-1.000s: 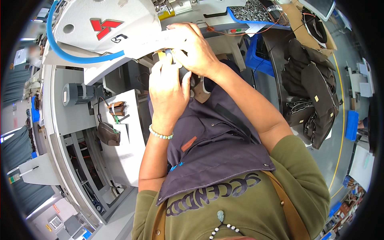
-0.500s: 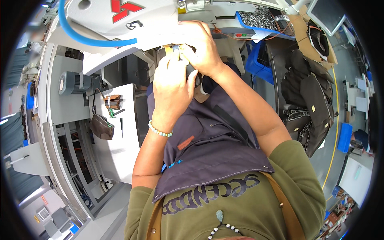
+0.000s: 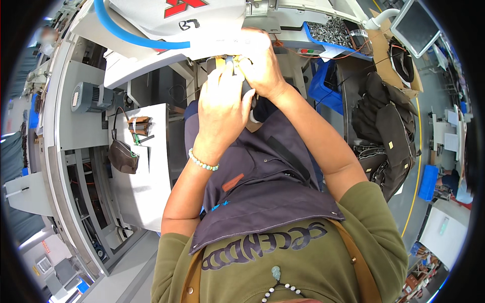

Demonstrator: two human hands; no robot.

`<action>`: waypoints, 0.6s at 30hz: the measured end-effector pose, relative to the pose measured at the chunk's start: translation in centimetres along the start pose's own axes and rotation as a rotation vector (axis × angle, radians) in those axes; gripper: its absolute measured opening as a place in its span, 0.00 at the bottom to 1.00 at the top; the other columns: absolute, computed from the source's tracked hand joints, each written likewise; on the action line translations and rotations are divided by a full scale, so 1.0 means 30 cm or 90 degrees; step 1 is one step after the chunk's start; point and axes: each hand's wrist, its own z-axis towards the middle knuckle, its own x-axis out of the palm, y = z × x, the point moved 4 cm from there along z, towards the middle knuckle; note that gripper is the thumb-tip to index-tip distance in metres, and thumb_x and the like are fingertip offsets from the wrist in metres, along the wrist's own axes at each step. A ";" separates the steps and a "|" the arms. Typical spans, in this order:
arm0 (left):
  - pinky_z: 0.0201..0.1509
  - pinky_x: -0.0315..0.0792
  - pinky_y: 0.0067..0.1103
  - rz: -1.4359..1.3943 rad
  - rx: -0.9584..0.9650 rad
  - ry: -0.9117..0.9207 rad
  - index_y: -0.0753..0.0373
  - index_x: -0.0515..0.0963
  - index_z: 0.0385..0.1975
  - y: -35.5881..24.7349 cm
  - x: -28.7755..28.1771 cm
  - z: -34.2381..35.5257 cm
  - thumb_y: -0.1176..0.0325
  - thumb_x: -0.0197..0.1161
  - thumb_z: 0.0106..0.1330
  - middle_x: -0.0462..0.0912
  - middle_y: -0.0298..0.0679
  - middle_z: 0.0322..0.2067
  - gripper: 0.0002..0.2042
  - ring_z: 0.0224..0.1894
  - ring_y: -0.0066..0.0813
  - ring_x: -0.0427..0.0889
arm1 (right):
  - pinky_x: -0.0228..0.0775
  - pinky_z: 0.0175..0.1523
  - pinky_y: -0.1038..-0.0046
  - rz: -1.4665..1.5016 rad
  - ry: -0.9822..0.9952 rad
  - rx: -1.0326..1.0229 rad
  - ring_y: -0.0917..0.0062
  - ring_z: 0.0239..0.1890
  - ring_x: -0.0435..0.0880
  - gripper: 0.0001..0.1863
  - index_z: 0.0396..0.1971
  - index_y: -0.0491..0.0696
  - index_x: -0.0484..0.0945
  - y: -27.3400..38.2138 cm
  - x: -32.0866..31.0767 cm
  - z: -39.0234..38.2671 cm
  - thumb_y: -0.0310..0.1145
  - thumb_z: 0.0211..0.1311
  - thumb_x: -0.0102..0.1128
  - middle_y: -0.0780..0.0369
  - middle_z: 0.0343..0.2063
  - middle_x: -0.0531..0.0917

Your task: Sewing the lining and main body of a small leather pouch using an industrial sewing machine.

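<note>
Both hands meet under the front edge of a white machine head with a blue hose. My left hand, a beaded bracelet at its wrist, reaches up with its fingers drawn together at a small part. Beside it my right hand curls round the same spot, thumb and fingers closed. Between the fingertips a yellow piece and some dark material show. The fingers and strong glare hide most of this, so what is held cannot be made out.
At the right, a blue tray of small metal parts sits beside the machine. Dark bags are piled near a cardboard box. A white side table at the left holds a dark brown pouch. A grey motor stands behind it.
The view has shifted slightly, so the machine appears farther right and higher. Both hands stay together at the same spot under the machine head, with hardly any change in grip.
</note>
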 end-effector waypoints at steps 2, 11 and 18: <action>0.60 0.73 0.37 0.002 0.003 0.017 0.68 0.78 0.46 -0.001 0.004 0.000 0.68 0.72 0.60 0.80 0.52 0.51 0.17 0.54 0.50 0.77 | 0.75 0.62 0.66 -0.003 -0.005 0.002 0.60 0.60 0.73 0.15 0.42 0.48 0.88 0.001 0.003 -0.002 0.26 0.56 0.58 0.54 0.56 0.76; 0.60 0.73 0.37 0.010 0.005 0.019 0.69 0.78 0.45 -0.005 0.004 -0.001 0.68 0.72 0.60 0.80 0.52 0.51 0.17 0.54 0.50 0.77 | 0.74 0.62 0.66 0.003 -0.022 0.004 0.61 0.60 0.74 0.15 0.42 0.48 0.88 0.008 0.002 -0.005 0.27 0.56 0.59 0.55 0.56 0.77; 0.59 0.73 0.37 0.017 0.010 -0.002 0.69 0.78 0.45 -0.011 -0.003 -0.006 0.68 0.72 0.60 0.80 0.51 0.51 0.17 0.54 0.50 0.77 | 0.73 0.62 0.65 -0.013 -0.017 -0.006 0.61 0.60 0.73 0.13 0.39 0.46 0.88 0.025 -0.012 -0.006 0.28 0.56 0.60 0.56 0.55 0.77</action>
